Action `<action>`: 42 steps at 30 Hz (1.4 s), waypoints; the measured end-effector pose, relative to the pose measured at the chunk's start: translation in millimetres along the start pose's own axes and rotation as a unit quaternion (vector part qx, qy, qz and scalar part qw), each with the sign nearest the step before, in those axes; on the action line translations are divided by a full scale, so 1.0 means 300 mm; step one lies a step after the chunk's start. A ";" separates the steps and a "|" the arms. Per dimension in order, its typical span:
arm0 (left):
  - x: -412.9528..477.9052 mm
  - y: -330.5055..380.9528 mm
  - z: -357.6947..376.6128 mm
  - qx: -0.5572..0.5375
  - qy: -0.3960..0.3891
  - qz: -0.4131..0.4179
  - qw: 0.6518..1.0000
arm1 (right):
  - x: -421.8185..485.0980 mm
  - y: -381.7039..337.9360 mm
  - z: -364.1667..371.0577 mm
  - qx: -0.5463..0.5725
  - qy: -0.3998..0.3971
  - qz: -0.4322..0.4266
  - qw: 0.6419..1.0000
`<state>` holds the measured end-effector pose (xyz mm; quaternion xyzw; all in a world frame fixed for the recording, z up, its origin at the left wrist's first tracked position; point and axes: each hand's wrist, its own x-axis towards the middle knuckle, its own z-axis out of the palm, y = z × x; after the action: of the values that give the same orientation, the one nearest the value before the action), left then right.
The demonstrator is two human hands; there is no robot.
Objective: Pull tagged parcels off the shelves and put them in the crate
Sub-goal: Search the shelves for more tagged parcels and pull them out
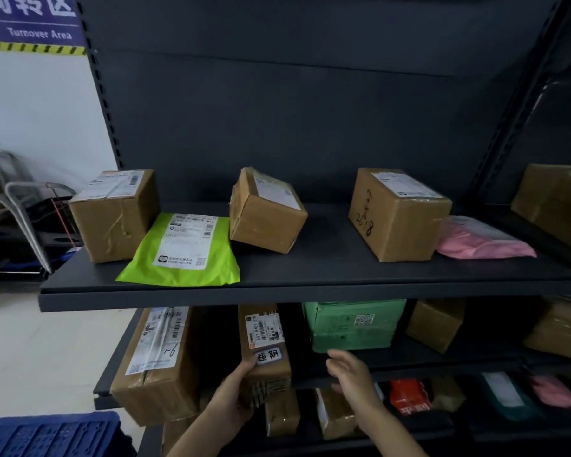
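A narrow brown parcel (265, 338) with a white handwritten tag on its top sticks out over the front edge of the middle shelf (409, 366). My left hand (234, 395) grips its near end, thumb beside the tag. My right hand (351, 371) hovers just right of the parcel, fingers apart, holding nothing. A corner of the blue crate (50, 435) shows at the bottom left on the floor.
The upper shelf (310, 291) carries three brown boxes, a lime green mailer (187, 250) and a pink mailer (482, 240). On the middle shelf lie a long brown box (159, 361), a green box (353, 324) and further brown boxes. Small parcels fill the lowest shelf. A trolley (20, 225) stands left.
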<state>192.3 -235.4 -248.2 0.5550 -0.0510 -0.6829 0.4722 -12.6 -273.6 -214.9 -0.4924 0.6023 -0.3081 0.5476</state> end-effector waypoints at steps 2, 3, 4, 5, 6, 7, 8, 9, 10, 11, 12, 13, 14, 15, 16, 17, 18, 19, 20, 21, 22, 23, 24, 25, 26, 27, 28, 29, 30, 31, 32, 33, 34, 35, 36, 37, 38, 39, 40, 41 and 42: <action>0.004 -0.003 0.013 0.000 -0.005 0.042 0.999 | 0.005 0.007 -0.072 0.013 0.034 0.002 0.999; 0.003 -0.004 0.023 0.003 0.006 0.057 0.998 | 0.010 0.009 -0.110 0.014 0.054 -0.003 0.998; 0.004 -0.002 0.035 0.004 0.014 0.070 0.997 | 0.019 0.008 -0.148 0.012 0.078 -0.012 0.997; 0.005 0.001 0.050 0.004 0.017 0.083 0.996 | 0.030 0.005 -0.185 0.008 0.104 -0.022 0.994; 0.007 0.005 0.067 0.005 0.017 0.099 0.995 | 0.045 -0.003 -0.223 0.005 0.130 -0.032 0.991; 0.008 0.012 0.086 0.008 0.019 0.114 0.993 | 0.063 -0.014 -0.260 0.006 0.152 -0.041 0.988; 0.010 0.020 0.108 0.007 0.023 0.129 0.991 | 0.083 -0.028 -0.296 0.011 0.168 -0.049 0.985; 0.013 0.030 0.131 0.003 0.029 0.145 0.989 | 0.106 -0.043 -0.330 0.014 0.178 -0.055 0.982; 0.018 0.040 0.158 -0.002 0.038 0.160 0.986 | 0.129 -0.059 -0.361 0.014 0.181 -0.057 0.982; 0.024 0.050 0.185 -0.007 0.048 0.175 0.983 | 0.153 -0.072 -0.389 0.015 0.177 -0.057 0.982; 0.033 0.058 0.212 -0.012 0.058 0.188 0.980 | 0.177 -0.085 -0.412 0.016 0.165 -0.056 0.985; 0.042 0.065 0.238 -0.013 0.067 0.196 0.978 | 0.197 -0.096 -0.429 0.015 0.146 -0.053 0.988; 0.050 0.071 0.261 -0.006 0.075 0.201 0.977 | 0.214 -0.104 -0.441 0.011 0.122 -0.047 0.991; 0.057 0.072 0.282 0.001 0.079 0.201 0.976 | 0.228 -0.111 -0.450 0.006 0.098 -0.041 0.994; 0.059 0.071 0.302 0.008 0.081 0.199 0.977 | 0.241 -0.116 -0.458 0.002 0.076 -0.035 0.996; 0.060 0.065 0.317 0.012 0.081 0.196 0.977 | 0.251 -0.118 -0.467 0.000 0.059 -0.030 0.998; 0.056 0.057 0.331 0.012 0.082 0.193 0.978 | 0.257 -0.118 -0.476 -0.002 0.045 -0.029 0.999; 0.051 0.046 0.341 0.006 0.083 0.191 0.978 | 0.262 -0.114 -0.484 -0.003 0.034 -0.032 0.999; 0.044 0.033 0.348 0.000 0.081 0.190 0.979 | 0.261 -0.106 -0.492 -0.004 0.025 -0.038 0.999; 0.037 0.017 0.348 -0.008 0.074 0.188 0.979 | 0.258 -0.094 -0.499 -0.008 0.020 -0.047 0.999; 0.024 0.000 0.346 -0.017 0.067 0.188 0.980 | 0.249 -0.080 -0.504 -0.014 0.018 -0.058 0.998; 0.009 -0.021 0.340 -0.027 0.059 0.188 0.980 | 0.237 -0.063 -0.510 -0.016 0.019 -0.066 0.997; -0.007 -0.041 0.332 -0.034 0.056 0.186 0.980 | 0.220 -0.045 -0.514 -0.015 0.021 -0.072 0.997; -0.024 -0.061 0.318 -0.037 0.058 0.182 0.981 | 0.200 -0.028 -0.517 -0.012 0.023 -0.075 0.997; -0.042 -0.080 0.304 -0.041 0.062 0.177 0.981 | 0.177 -0.008 -0.520 -0.006 0.023 -0.074 0.997; -0.061 -0.101 0.286 -0.046 0.062 0.171 0.982 | 0.154 0.013 -0.522 0.003 0.025 -0.074 0.997; -0.080 -0.121 0.269 -0.053 0.059 0.164 0.983 | 0.130 0.032 -0.524 0.009 0.029 -0.075 0.997; -0.095 -0.142 0.252 -0.061 0.056 0.158 0.984 | 0.104 0.050 -0.525 0.009 0.036 -0.080 0.996; -0.112 -0.161 0.237 -0.069 0.055 0.155 0.984 | 0.079 0.066 -0.526 0.004 0.045 -0.086 0.995; -0.126 -0.179 0.223 -0.078 0.055 0.152 0.984 | 0.056 0.078 -0.527 -0.006 0.053 -0.093 0.994; -0.137 -0.196 0.209 -0.086 0.054 0.148 0.984 | 0.034 0.088 -0.527 -0.019 0.058 -0.099 0.993; -0.145 -0.212 0.198 -0.091 0.052 0.146 0.984 | 0.015 0.096 -0.527 -0.031 0.058 -0.105 0.992; -0.153 -0.229 0.189 -0.088 0.054 0.149 0.983 | -0.002 0.106 -0.527 -0.036 0.055 -0.109 0.992; -0.158 -0.245 0.180 -0.079 0.060 0.153 0.983 | -0.017 0.117 -0.526 -0.037 0.052 -0.111 0.992; -0.165 -0.260 0.173 -0.070 0.065 0.155 0.983 | -0.032 0.131 -0.524 -0.033 0.051 -0.110 0.992; -0.174 -0.272 0.167 -0.065 0.064 0.154 0.984 | -0.045 0.144 -0.522 -0.023 0.050 -0.110 0.992; -0.183 -0.280 0.165 -0.063 0.062 0.152 0.984 | -0.057 0.158 -0.520 -0.010 0.048 -0.109 0.993; -0.191 -0.287 0.163 -0.059 0.061 0.148 0.985 | -0.069 0.169 -0.518 0.001 0.047 -0.110 0.993; -0.198 -0.292 0.162 -0.053 0.060 0.145 0.986 | -0.080 0.179 -0.516 0.008 0.047 -0.112 0.993; -0.205 -0.296 0.159 -0.046 0.058 0.144 0.987 | -0.087 0.185 -0.514 0.014 0.046 -0.116 0.992; -0.207 -0.298 0.154 -0.039 0.054 0.145 0.987 | -0.090 0.188 -0.511 0.020 0.046 -0.120 0.992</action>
<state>98.6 -163.6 -239.8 0.5588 -0.0786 -0.5777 0.5898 -177.0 -255.9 -224.3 -0.5354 0.5572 -0.4053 0.4884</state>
